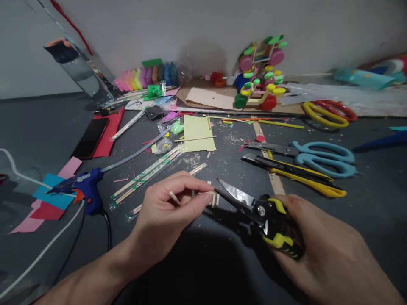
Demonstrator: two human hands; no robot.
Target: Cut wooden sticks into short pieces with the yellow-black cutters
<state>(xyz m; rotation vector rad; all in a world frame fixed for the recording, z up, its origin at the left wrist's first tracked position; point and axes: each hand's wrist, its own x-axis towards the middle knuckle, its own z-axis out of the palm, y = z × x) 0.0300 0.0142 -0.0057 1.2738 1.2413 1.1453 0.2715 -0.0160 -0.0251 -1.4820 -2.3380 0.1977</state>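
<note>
My left hand (178, 199) is closed in a pinch on a thin wooden stick (173, 197); one end sticks out behind the fingers and the other shows at the fingertips. My right hand (314, 237) grips black and yellow pruning shears (262, 212), their blades parted and pointing at my left fingertips. The blade tips are close to the stick's end; I cannot tell whether they touch it. Short cut stick pieces (216, 200) lie on the table just beyond my left fingertips. Paper-wrapped chopsticks (146, 176) lie behind my left hand.
A blue hot glue gun (92, 190) with cords rests at left, near a phone (91, 137) and a bottle (79, 67). Blue scissors (324, 156) and a yellow utility knife (305, 176) lie at right. Small wheeled models (260, 93) stand at the back beyond yellow paper (199, 129).
</note>
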